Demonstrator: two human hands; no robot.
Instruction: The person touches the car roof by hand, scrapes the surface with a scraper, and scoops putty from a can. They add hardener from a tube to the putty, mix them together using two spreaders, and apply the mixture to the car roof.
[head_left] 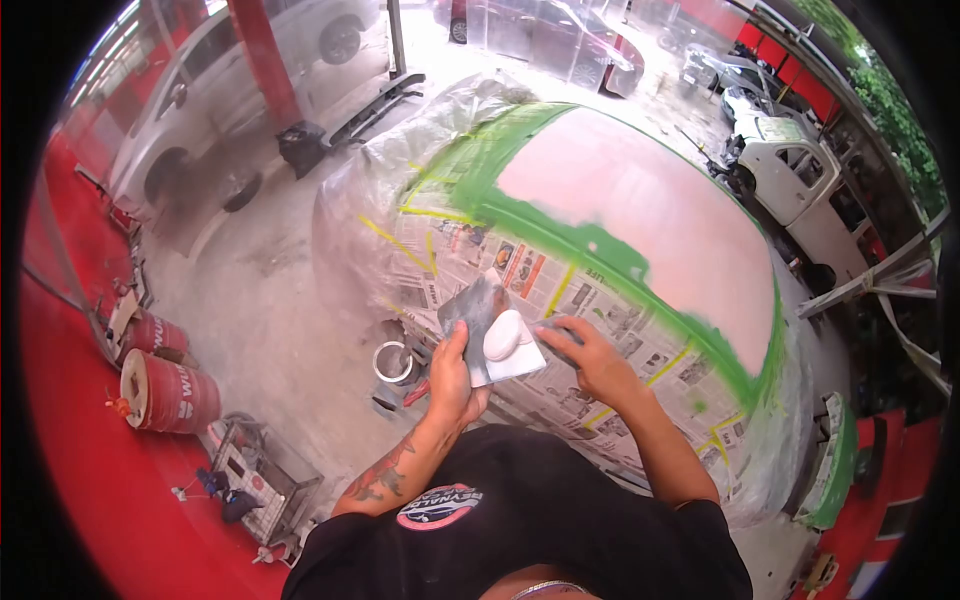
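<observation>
My left hand (455, 385) grips a flat grey mixing board (470, 312) from below and the side, its thumb along the near edge. A smooth mound of pale pinkish-white filler paste (507, 337) sits on the board, over a white patch. At the board's right edge is my right hand (597, 362), its fingers pinched towards the paste. A thin dark edge shows at those fingertips, but what they hold is too small to make out. Behind the hands stands a large panel (640, 200), sanded pale pink in the middle with a green border.
Newspaper masking (530, 265) with yellow tape and plastic sheeting (350, 225) covers the vehicle around the panel. An open can (393, 362) stands left of my left arm. Red drums (170, 390) and a small cart (260, 465) are at left. Other vehicles stand behind.
</observation>
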